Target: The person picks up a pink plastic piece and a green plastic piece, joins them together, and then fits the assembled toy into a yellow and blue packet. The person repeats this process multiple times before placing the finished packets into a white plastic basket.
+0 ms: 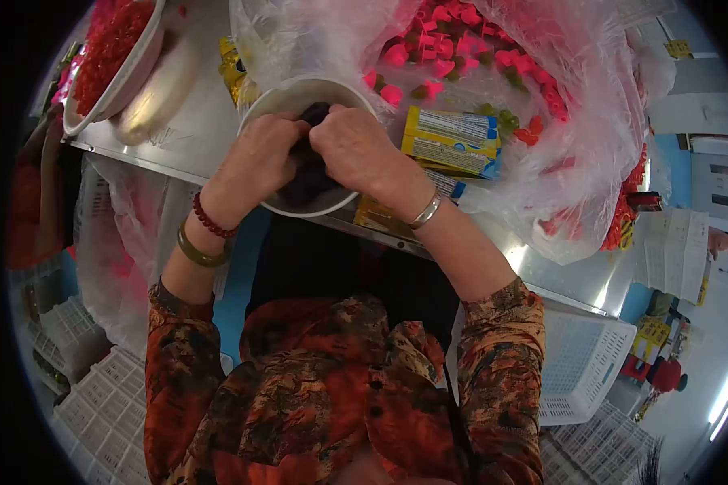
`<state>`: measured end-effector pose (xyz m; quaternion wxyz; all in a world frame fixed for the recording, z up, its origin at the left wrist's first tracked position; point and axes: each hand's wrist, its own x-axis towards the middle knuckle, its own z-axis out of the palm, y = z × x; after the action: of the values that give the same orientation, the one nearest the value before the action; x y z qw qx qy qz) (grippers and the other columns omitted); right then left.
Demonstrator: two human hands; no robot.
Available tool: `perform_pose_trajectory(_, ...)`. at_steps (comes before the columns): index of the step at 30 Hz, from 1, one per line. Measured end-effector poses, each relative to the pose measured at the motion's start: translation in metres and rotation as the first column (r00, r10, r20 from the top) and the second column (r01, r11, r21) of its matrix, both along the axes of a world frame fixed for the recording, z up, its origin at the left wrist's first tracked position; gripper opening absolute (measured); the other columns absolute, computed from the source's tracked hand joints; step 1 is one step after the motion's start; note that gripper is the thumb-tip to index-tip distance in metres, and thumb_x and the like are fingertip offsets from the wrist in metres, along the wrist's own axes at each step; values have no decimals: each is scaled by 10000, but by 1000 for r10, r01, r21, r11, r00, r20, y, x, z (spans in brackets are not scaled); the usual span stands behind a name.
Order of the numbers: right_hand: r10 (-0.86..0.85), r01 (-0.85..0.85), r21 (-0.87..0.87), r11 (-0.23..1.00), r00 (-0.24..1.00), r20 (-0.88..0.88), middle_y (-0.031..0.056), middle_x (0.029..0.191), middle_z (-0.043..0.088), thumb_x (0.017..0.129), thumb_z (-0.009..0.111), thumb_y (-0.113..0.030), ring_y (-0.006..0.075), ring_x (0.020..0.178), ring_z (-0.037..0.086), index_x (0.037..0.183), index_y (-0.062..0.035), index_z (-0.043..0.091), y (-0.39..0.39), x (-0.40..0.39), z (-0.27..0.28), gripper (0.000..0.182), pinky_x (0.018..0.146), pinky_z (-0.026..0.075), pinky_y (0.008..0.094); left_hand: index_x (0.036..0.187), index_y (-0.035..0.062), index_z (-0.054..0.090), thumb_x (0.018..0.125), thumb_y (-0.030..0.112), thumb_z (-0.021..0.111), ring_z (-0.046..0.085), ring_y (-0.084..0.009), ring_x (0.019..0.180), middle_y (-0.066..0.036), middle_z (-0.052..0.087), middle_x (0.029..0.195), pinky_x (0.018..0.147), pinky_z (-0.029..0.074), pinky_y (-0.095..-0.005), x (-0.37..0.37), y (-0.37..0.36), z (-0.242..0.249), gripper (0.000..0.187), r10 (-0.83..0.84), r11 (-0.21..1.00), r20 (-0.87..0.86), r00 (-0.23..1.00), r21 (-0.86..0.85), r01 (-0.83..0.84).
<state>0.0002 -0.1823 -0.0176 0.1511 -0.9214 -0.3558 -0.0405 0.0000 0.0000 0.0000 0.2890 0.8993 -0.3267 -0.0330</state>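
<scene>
A white bowl stands at the front edge of the metal table, with a dark cloth-like item inside it. Over the bowl, my left hand has its fingers curled on the dark item. My right hand is beside it, fingers bent and closed on the same item. The fingertips of both hands are largely hidden. Yellow and blue packets lie just right of the bowl, close to my right wrist.
A clear plastic bag holds pink and green pieces. A bowl of red pieces stands at the far left. White crates are below the metal table. Another person is at far right.
</scene>
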Motion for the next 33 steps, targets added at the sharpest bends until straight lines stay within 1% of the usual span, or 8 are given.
perform_pose_trajectory(6,-51,16,228,974,988,146,174,658,661,619,680,-51,362,727,654,641,-21,691,8,-6,-2,39,657,530,429,945,-37,686,773,15,610,603,-438,962,-209,657,996,822,490,-500,8,2,3,195,97,993,11,995,69,-97)
perform_pose_trajectory(7,-42,32,152,988,997,63,168,684,669,688,696,-71,366,720,647,684,-20,699,8,-5,5,52,658,527,433,972,-33,686,780,20,615,605,-436,971,-208,659,1007,828,493,-496,9,3,5,211,100,991,23,995,89,-102)
perform_pose_trajectory(13,-290,179,533,827,948,130,143,707,645,875,709,-182,326,650,617,726,-40,636,-42,-13,30,219,601,486,434,1118,0,673,814,26,658,622,-408,1012,-177,662,1090,871,509,-464,0,0,3,306,148,977,108,983,138,-163)
perform_pose_trajectory(15,-454,333,523,784,883,118,154,682,607,896,702,-175,329,589,580,704,-17,574,-85,-16,42,279,547,436,430,1142,9,667,823,29,681,633,-391,1012,-160,658,1096,877,513,-448,-12,-9,16,319,183,976,154,971,89,-198)
perform_pose_trajectory(18,-639,574,353,739,763,96,168,692,624,887,661,-139,376,665,624,752,-39,611,-162,-19,38,175,613,499,479,1092,10,676,841,50,711,647,-370,978,-130,648,1077,850,526,-425,-29,-24,28,256,286,958,235,929,-83,-274)
perform_pose_trajectory(24,-716,723,-15,690,686,129,204,915,678,884,624,-68,406,914,627,963,-13,667,-260,-41,-5,105,799,507,503,986,16,670,844,18,686,655,-336,894,-114,632,982,757,536,-401,-34,-51,41,144,71,982,343,937,-189,-5)
perform_pose_trajectory(27,-711,721,-27,692,688,145,209,955,696,887,630,-64,387,956,626,1119,-2,705,-260,-47,-6,251,881,499,471,950,22,654,850,15,641,648,-322,866,-114,626,940,745,536,-402,-13,-69,41,101,-44,983,368,929,-148,105)
perform_pose_trajectory(33,-733,728,92,680,673,93,206,997,686,886,629,-49,394,978,609,1095,-4,659,-252,-51,3,216,855,489,492,976,17,640,885,93,588,650,-325,903,-135,635,966,774,540,-425,55,-121,19,129,-195,978,386,902,1,211)
